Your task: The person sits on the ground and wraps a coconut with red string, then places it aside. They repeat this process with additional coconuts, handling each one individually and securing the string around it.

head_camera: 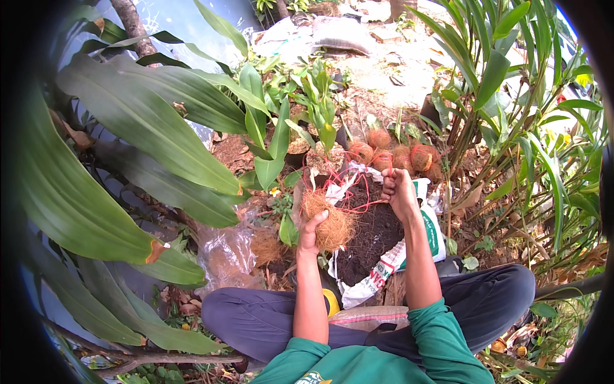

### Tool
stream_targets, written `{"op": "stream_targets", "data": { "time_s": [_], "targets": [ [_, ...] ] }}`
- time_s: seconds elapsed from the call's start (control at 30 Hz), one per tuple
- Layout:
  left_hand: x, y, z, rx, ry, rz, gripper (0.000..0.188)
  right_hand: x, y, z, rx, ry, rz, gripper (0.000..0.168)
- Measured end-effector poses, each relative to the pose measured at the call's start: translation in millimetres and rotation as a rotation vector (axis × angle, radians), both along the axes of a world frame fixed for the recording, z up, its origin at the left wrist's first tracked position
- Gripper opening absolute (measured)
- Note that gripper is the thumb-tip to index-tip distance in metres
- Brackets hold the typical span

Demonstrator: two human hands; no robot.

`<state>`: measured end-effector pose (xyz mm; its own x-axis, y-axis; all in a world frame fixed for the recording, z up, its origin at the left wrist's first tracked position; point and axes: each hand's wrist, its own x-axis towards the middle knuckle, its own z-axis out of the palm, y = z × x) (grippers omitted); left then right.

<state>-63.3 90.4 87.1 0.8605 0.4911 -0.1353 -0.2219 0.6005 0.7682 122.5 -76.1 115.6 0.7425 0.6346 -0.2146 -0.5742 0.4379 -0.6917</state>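
My left hand (311, 234) grips a ball of brown coconut fibre (333, 225) from its left side, thumb on top. Loose red plastic string (367, 207) tangles over the ball's far side. A strand of it runs across to my right hand (399, 191), whose fingers are closed on the string. Beneath both hands lies an opened white and green printed sack (434, 235) holding dark potting soil (369, 235). Beyond my right hand, several fibre balls bound with red string (422, 157) sit grouped on the ground.
Left of the soil sack are a clear plastic bag (225, 254) and loose coconut fibre (266, 246). Broad green leaves (158, 129) hang close on the left. Tall leafy stems (472, 139) crowd the right. A filled sack (340, 33) lies farther back.
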Motion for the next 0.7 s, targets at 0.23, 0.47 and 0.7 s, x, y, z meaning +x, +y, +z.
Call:
{"op": "stream_targets", "data": {
  "time_s": [0.23, 0.47, 0.7],
  "targets": [
    [-7, 14, 10, 0.082, 0.026, 0.089, 0.048, 13, -7, -6, -0.501, -0.706, -0.544, 0.024],
    [-3, 7, 11, 0.108, -0.023, 0.049, 0.051, 7, -3, -2, -0.645, -0.977, -0.376, 0.026],
    [2, -6, 20, 0.167, -0.052, -0.037, 0.049, -43, 17, 44, -0.547, -1.053, 0.207, 0.021]
  ]
}}
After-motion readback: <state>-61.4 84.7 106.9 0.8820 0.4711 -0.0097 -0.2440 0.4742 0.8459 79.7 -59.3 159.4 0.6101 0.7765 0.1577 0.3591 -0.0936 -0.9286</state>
